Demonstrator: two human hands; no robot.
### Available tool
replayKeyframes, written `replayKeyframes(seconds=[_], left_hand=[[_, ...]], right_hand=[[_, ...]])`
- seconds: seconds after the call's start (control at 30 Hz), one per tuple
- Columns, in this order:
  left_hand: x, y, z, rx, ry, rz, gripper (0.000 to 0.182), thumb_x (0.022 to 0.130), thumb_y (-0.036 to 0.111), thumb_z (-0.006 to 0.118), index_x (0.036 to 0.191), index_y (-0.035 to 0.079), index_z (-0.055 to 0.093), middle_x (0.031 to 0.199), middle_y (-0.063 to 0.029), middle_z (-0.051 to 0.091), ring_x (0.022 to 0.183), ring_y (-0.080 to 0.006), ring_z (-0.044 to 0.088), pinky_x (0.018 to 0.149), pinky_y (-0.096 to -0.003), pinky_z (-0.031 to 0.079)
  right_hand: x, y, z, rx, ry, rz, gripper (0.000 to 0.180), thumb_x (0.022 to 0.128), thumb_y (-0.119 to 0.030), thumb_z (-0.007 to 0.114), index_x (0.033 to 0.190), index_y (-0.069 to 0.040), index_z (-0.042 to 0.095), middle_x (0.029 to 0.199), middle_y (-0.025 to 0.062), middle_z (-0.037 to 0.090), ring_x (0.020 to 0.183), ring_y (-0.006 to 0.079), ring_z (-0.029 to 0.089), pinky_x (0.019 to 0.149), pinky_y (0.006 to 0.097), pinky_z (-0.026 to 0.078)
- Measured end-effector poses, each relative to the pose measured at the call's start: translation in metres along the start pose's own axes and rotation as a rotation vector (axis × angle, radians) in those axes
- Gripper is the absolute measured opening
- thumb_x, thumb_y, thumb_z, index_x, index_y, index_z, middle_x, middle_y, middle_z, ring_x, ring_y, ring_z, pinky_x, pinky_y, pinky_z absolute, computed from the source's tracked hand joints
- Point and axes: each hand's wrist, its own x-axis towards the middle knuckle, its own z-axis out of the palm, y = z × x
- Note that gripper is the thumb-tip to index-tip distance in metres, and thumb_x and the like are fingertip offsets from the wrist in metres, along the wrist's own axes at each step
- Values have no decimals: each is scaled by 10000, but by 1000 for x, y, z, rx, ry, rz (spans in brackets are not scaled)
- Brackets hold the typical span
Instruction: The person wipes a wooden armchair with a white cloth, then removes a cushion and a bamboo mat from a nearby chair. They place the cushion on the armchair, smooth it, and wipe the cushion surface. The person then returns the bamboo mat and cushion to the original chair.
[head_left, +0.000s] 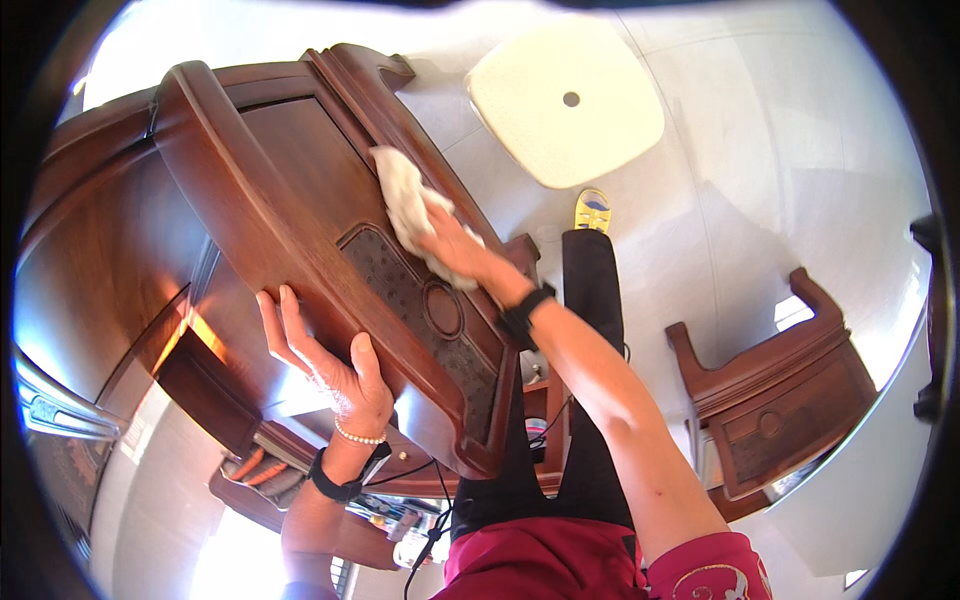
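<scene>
Before me stands a large dark wooden chair or settee, its side panel (300, 161) carrying a carved inset (401, 281) with a round medallion. My right hand (454, 244) is slightly blurred and presses a white cloth (401, 191) flat against this panel, near its lower moulding. The cloth is bunched under the palm and fingers. My left hand (337, 379) rests on the thick curved armrest rail (300, 247), fingers spread and thumb apart, holding no loose thing. A beaded bracelet and a black band are on the left wrist; another black band is on the right.
A cream plastic stool (574, 105) stands on the pale tiled floor (765, 150). To the right is another dark wooden piece of furniture (780, 405) with a similar panel. My foot in a yellow shoe (592, 210) is near the stool. A dark cord (433, 534) hangs beside me.
</scene>
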Motion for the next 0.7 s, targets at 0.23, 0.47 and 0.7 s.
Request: replayKeyframes(seconds=[0.23, 0.47, 0.7], left_hand=[[-3, 4, -1, 76, 18, -45, 663, 887, 450, 432, 1390, 41, 294, 1445, -179, 225, 1332, -326, 232, 1078, -451, 191], [-5, 5, -1, 46, 6, -67, 695, 888, 510, 413, 1393, 49, 288, 1447, -191, 209, 1330, -333, 229, 1071, -452, 204], [-11, -1, -6, 23, -57, -114, 774, 873, 573, 424, 1402, 37, 247, 1448, -235, 153, 1328, -372, 207, 1060, -471, 202]], right_hand=[[-206, -4, -12, -22, -267, 581, 633, 809, -144, 512, 1373, 10, 271, 1381, 233, 286, 1300, 371, 293, 1055, 371, 289], [-137, -18, -20, -166, -157, 317, 543, 792, -74, 527, 1309, -11, 374, 1277, 208, 380, 1223, 366, 369, 1019, 355, 316], [18, -30, -27, -155, -96, 130, 490, 762, -18, 515, 1245, -12, 433, 1187, 204, 437, 1124, 386, 436, 963, 372, 370]])
